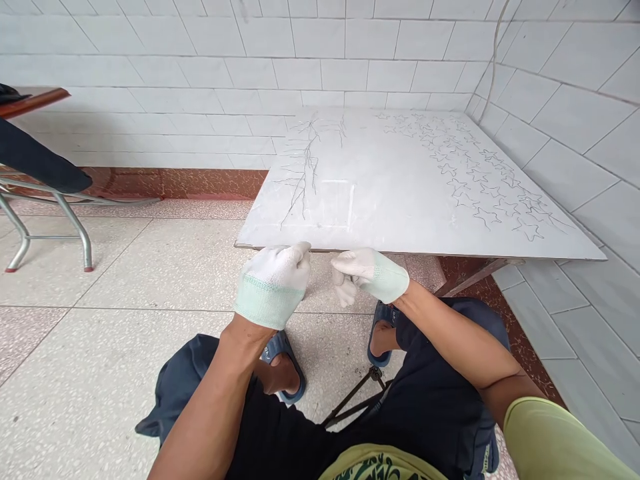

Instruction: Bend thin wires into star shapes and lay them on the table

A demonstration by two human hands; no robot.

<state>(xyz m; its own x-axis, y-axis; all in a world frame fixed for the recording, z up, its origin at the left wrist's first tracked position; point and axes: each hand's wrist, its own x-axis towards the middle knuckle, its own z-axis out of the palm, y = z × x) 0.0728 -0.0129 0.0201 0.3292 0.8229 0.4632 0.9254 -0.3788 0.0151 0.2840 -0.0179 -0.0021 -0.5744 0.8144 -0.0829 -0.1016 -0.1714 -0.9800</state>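
My left hand (pixel 276 272), in a white knit glove with a pale green cuff, is closed in front of the table's near edge. My right hand (pixel 369 272), gloved the same way, pinches thumb and forefinger together a short way to its right. Whatever the fingers hold is too thin or too hidden to make out. Beyond my hands, thin wires (pixel 306 170) lie in a loose bunch on the left of the white tabletop (pixel 395 200). Many star shapes bent from thin wire (pixel 487 217) lie spread over its right side.
Grey-white tiled walls (pixel 320 40) meet in a corner behind and right of the table. A cable (pixel 495 60) runs down that corner. At far left are a metal-legged stool (pixel 75 227) and a person's dark-clothed leg (pixel 40 160). Dark folding legs (pixel 350 400) show between my knees.
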